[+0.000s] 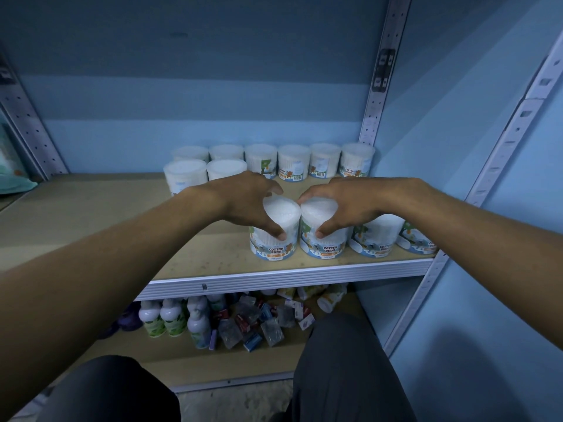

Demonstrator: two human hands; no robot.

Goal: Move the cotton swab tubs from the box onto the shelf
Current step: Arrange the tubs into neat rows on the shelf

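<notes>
Two round cotton swab tubs stand side by side near the front edge of the wooden shelf (91, 220). My left hand (246, 202) grips the left tub (274, 242) from above, thumb on its front. My right hand (338, 202) grips the right tub (324, 243) the same way. Two more tubs (380, 239) stand to the right along the front edge. Several tubs (292, 162) line the back of the shelf, with two (185, 175) in a second row at the left. The box is out of view.
Metal uprights (377, 86) frame the shelf against a blue wall. The lower shelf holds bottles (170, 318) and several small packets (259, 324). A pale green bag (12, 175) lies at the far left. My knees (335, 360) are at the bottom.
</notes>
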